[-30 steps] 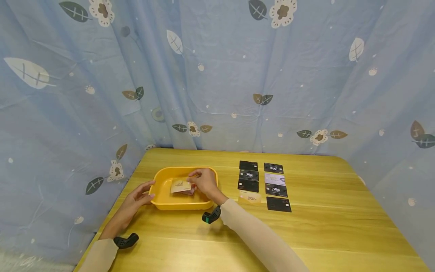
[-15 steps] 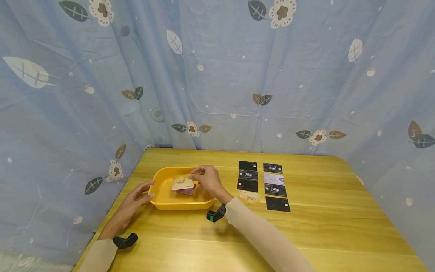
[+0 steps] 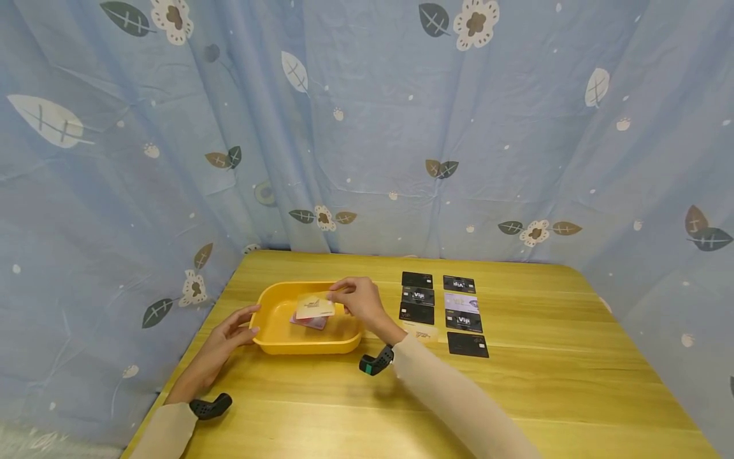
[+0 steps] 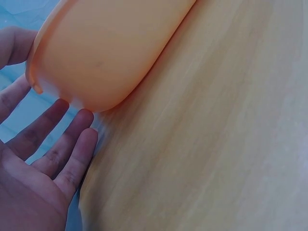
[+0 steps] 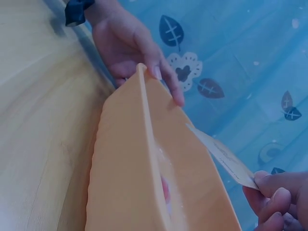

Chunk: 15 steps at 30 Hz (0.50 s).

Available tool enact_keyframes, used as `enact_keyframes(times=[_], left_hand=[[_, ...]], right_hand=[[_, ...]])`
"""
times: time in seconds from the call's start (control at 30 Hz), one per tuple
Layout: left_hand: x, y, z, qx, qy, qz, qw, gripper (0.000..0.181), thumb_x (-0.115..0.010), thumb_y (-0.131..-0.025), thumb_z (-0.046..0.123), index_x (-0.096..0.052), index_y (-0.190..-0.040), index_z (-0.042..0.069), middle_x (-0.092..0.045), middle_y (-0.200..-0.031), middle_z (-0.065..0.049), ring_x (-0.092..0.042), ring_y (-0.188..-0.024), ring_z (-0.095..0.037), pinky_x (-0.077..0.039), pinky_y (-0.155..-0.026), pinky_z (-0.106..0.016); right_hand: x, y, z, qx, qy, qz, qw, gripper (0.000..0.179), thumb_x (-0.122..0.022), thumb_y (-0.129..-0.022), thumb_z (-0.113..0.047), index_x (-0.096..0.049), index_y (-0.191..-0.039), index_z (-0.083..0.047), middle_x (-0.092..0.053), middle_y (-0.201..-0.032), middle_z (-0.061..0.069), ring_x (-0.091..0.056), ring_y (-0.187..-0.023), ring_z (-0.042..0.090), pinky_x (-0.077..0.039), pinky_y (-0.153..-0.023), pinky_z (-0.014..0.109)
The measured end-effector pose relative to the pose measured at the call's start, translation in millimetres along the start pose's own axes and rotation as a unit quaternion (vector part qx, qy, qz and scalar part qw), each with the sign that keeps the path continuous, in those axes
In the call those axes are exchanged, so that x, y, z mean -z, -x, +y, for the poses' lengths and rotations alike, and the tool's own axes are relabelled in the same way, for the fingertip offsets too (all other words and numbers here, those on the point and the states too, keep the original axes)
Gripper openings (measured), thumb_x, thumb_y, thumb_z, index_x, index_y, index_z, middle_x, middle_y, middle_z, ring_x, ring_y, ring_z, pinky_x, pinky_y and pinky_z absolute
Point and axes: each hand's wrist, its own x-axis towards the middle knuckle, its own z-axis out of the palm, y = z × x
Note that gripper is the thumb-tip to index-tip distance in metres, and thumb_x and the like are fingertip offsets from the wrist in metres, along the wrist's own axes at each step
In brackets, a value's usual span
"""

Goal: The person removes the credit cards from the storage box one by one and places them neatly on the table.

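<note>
My right hand pinches a cream-coloured card by its right edge, above the yellow plastic tray. The right wrist view shows the card tilted, its near corner between thumb and fingers. Beneath it, a pinkish card lies in the tray; whether more lie under it I cannot tell. My left hand holds the tray's left end at the rim. In the left wrist view, several fingertips of the left hand touch or nearly touch the outer wall.
Right of the tray, two columns of cards lie on the wooden table: several black ones, including a black card at the front, a lilac card and a cream card. A blue patterned curtain hangs behind the table.
My right hand has lifted the cream card slightly and moved it to the right, uncovering more of the pinkish card below. The left hand stays at the tray's end.
</note>
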Motion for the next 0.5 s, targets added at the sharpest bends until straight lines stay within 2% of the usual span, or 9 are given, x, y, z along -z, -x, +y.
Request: enact_keyframes(times=[0.07, 0.2, 0.37, 0.5], left_hand=[[0.1, 0.0, -0.7, 0.000, -0.001, -0.001, 1.0000, 0.066, -0.065, -0.103, 0.036, -0.038, -0.159, 0.016, -0.036, -0.159, -0.015, -0.047, -0.131, -0.019, -0.051, -0.094, -0.020], [0.7, -0.5, -1.9, -0.005, -0.002, -0.004, 1.0000, 0.066, -0.065, -0.103, 0.036, -0.038, -0.159, 0.015, -0.036, -0.159, -0.015, -0.047, -0.130, -0.017, -0.051, -0.094, -0.019], [1.3, -1.6, -1.8, -0.013, 0.002, -0.004, 0.9999, 0.066, -0.066, -0.102, 0.035, -0.038, -0.159, 0.014, -0.036, -0.159, -0.016, -0.048, -0.125, -0.010, -0.052, -0.093, -0.020], [0.8, -1.4, -2.4, -0.012, 0.004, -0.004, 0.9999, 0.066, -0.066, -0.102, 0.034, -0.038, -0.159, 0.014, -0.036, -0.158, -0.017, -0.050, -0.123, -0.008, -0.052, -0.093, -0.020]], right_hand=[[3.0, 1.4, 0.4, -0.004, -0.005, -0.001, 1.0000, 0.010, -0.081, -0.091, -0.023, -0.079, -0.097, -0.016, -0.075, -0.086, 0.013, -0.050, -0.049, 0.016, -0.044, -0.048, 0.028], [10.1, 4.7, 0.4, -0.008, -0.014, 0.001, 0.9999, 0.009, -0.082, -0.091, -0.022, -0.080, -0.096, -0.016, -0.075, -0.087, 0.016, -0.049, -0.051, 0.019, -0.041, -0.046, 0.025], [19.9, 8.5, -0.6, -0.001, -0.016, 0.001, 0.9999, 0.009, -0.081, -0.092, -0.022, -0.080, -0.098, -0.015, -0.074, -0.083, 0.011, -0.048, -0.051, 0.018, -0.039, -0.046, 0.025], [27.1, 11.7, -0.3, -0.006, -0.013, 0.002, 0.9999, 0.010, -0.081, -0.092, -0.024, -0.080, -0.099, -0.016, -0.075, -0.087, 0.012, -0.049, -0.053, 0.017, -0.039, -0.048, 0.025]])
